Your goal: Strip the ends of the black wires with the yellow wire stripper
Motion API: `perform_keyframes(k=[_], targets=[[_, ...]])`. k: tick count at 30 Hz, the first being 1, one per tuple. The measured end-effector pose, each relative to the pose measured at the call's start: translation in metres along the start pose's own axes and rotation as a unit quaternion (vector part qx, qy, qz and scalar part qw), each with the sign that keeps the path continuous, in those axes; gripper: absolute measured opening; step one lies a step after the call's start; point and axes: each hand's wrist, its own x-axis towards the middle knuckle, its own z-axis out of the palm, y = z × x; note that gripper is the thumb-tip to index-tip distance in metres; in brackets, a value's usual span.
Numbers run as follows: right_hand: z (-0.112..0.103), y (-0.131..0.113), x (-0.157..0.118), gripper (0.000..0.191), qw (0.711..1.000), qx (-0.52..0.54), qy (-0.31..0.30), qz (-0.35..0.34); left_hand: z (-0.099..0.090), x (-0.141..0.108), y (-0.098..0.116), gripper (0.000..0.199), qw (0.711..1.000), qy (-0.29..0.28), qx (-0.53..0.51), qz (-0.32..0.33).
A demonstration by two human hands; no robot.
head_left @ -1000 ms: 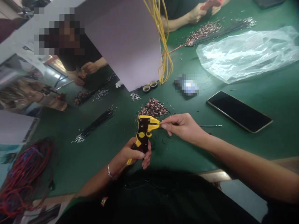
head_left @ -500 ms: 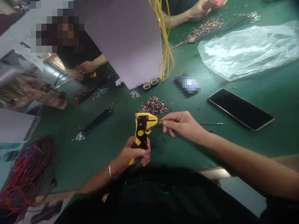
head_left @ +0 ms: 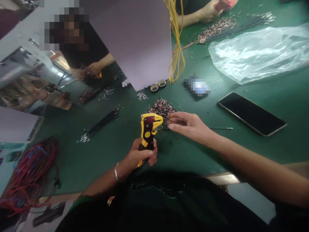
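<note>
My left hand (head_left: 142,153) is wrapped around the handle of a yellow and black wire stripper (head_left: 147,129), held upright with its jaws pointing right. Just right of the jaws, my right hand (head_left: 187,124) is closed on a thin black wire (head_left: 177,121), which runs between thumb and fingers. One end of that wire is at or very near the jaw opening; I cannot tell whether it sits inside. Behind the stripper lies a heap of short black and copper-coloured wire scraps (head_left: 162,107). Another wire with a silvery tip (head_left: 225,128) lies on the table, extending past my right wrist.
A phone (head_left: 252,113) lies at right, below a clear plastic bag (head_left: 263,53). Left are a bundle of black wires (head_left: 101,124) and red cable coils (head_left: 36,174). Tape rolls (head_left: 158,86) sit by an upright grey panel (head_left: 137,42) hung with yellow wires (head_left: 177,42). Two co-workers' hands show beyond.
The view has shifted slightly, so the table things appear further right. My right hand's fingertips have drawn a little back from the jaws, and more of the black wire shows.
</note>
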Motion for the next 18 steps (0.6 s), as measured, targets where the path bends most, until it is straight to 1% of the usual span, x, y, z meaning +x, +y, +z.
perform_keyframes(k=[2, 4, 5, 6, 8, 9, 10, 12, 13, 14, 16, 18], targets=[[-0.005, -0.004, 0.001, 0.044, 0.995, -0.071, 0.064, -0.032, 0.000, 0.001, 0.000, 0.023, 1.000, 0.010, 0.006, 0.017], [-0.007, -0.012, -0.003, 0.031, 0.979, -0.137, 0.136, -0.064, -0.001, 0.002, 0.001, 0.023, 0.999, 0.022, 0.013, 0.030], [-0.006, -0.017, -0.006, 0.023, 0.974, -0.156, 0.150, -0.071, -0.001, 0.003, 0.001, 0.023, 0.999, 0.029, 0.019, 0.040], [-0.003, -0.022, -0.011, 0.021, 0.973, -0.166, 0.140, -0.072, -0.001, 0.003, 0.001, 0.023, 0.998, 0.036, 0.025, 0.049], [0.008, -0.030, -0.021, 0.025, 0.981, -0.170, 0.073, -0.058, -0.002, 0.004, 0.000, 0.024, 0.996, 0.047, 0.040, 0.067], [0.016, -0.033, -0.025, 0.026, 0.986, -0.156, 0.028, -0.045, -0.003, 0.004, -0.001, 0.025, 0.994, 0.054, 0.053, 0.075], [0.024, -0.036, -0.030, 0.025, 0.991, -0.127, -0.021, -0.026, -0.004, 0.004, -0.002, 0.026, 0.992, 0.061, 0.072, 0.081], [0.042, -0.037, -0.036, 0.021, 0.993, -0.027, -0.117, 0.019, -0.005, 0.005, -0.004, 0.027, 0.982, 0.091, 0.134, 0.093], [0.051, -0.037, -0.038, 0.022, 0.989, 0.013, -0.141, 0.044, -0.006, 0.005, -0.006, 0.029, 0.975, 0.105, 0.169, 0.101], [0.058, -0.036, -0.039, 0.023, 0.988, 0.024, -0.139, 0.060, -0.006, 0.005, -0.007, 0.033, 0.966, 0.125, 0.191, 0.119], [0.070, -0.034, -0.040, 0.030, 0.992, 0.020, -0.103, 0.076, -0.003, 0.005, -0.007, 0.038, 0.950, 0.164, 0.223, 0.147], [0.079, -0.033, -0.042, 0.037, 0.991, 0.029, -0.093, 0.091, 0.002, 0.004, -0.006, 0.038, 0.933, 0.196, 0.253, 0.164]])
